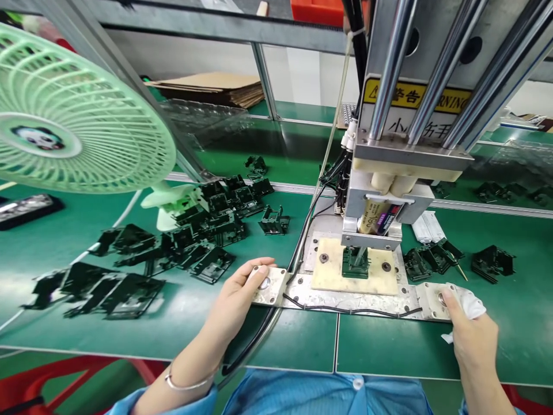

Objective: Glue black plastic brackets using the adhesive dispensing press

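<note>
My left hand (235,302) is closed around the left push-button box (276,286), its thumb on the round button. At the other end of the metal base (328,301), my right hand (475,343) grips the right push-button box (430,300), thumb on its button. A crumpled white tissue (473,304) sits at the fingers of my right hand. Between the boxes, a black plastic part (355,271) rests on the cream fixture plate (324,276). The press head (371,239) is lowered over this part, and a thin pin reaches down to it.
Many black plastic parts (211,262) lie heaped at left, with several more (492,264) right of the press. A green fan (108,127) overhangs the left side. Black cables (302,230) run beside the press. Cardboard sheets (211,86) are stacked behind.
</note>
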The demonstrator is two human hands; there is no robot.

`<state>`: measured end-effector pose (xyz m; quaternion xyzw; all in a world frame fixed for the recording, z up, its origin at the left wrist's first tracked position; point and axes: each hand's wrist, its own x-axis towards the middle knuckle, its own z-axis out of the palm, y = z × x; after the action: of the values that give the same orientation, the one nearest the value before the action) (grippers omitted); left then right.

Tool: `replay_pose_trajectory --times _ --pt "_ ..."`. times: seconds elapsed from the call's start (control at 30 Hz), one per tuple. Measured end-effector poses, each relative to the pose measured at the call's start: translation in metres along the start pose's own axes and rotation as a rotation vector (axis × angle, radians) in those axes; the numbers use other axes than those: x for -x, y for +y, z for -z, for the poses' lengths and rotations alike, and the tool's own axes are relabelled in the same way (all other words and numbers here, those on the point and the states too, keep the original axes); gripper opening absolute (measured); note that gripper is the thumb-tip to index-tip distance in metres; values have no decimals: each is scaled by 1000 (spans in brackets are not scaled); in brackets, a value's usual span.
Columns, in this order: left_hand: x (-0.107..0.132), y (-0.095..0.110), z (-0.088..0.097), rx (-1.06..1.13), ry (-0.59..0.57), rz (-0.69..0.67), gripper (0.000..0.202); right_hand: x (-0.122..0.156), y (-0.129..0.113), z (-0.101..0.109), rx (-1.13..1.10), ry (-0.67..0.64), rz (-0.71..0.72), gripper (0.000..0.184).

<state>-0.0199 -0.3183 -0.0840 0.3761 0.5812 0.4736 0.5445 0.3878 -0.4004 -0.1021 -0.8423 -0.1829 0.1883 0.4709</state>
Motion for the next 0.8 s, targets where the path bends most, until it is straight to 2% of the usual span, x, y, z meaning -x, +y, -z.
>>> replay_pose_trajectory --times 0.57,0.8 --pt "-2 -2 1 -17 15 -12 60 1 -2 1 54 -11 2 65" --pt "-4 -5 4 -41 14 -15 61 1 -2 -1 2 -21 -2 68"
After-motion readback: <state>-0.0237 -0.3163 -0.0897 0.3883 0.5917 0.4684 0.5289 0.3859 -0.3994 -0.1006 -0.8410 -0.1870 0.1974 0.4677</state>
